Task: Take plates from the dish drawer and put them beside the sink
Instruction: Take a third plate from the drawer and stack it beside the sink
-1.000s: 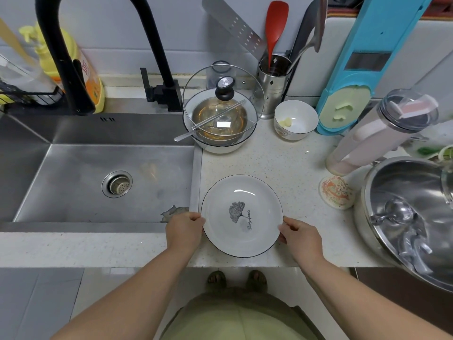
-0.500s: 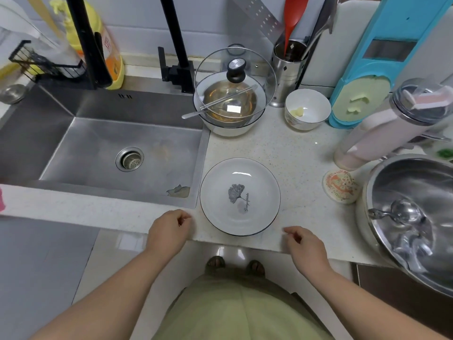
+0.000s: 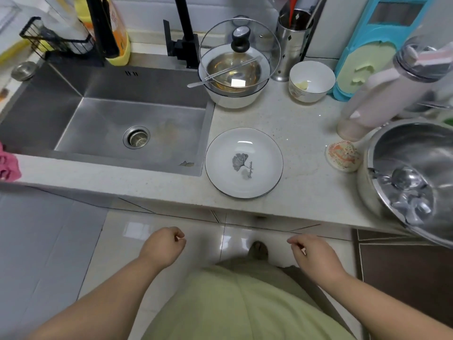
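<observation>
1. The plate [image 3: 244, 163] lies flat and right way up on the counter [image 3: 301, 133], just right of the sink [image 3: 137, 123] and close to the counter's near edge. That is the spot the task asks for: beside the basin, and on the only bare stretch of worktop.
2. Nothing touches the plate. The lidded bowl [image 3: 236, 77] stands farther back, the small white bowl [image 3: 311, 81] to the far right, the round coaster [image 3: 343, 155] to the right; each is apart from its rim.
3. The big steel pot [image 3: 411, 177] overhangs the right end of the counter, which probably explains why the plate sits toward the sink side.
4. The left hand [image 3: 163, 246] and right hand [image 3: 315, 252] hang below the counter edge, over the floor, well apart from the plate. Both are empty, fingers loosely curled inward.
5. My reading: this plate is delivered. The dish drawer is not visible, so the low, free hands suit reaching for it to fetch another.
</observation>
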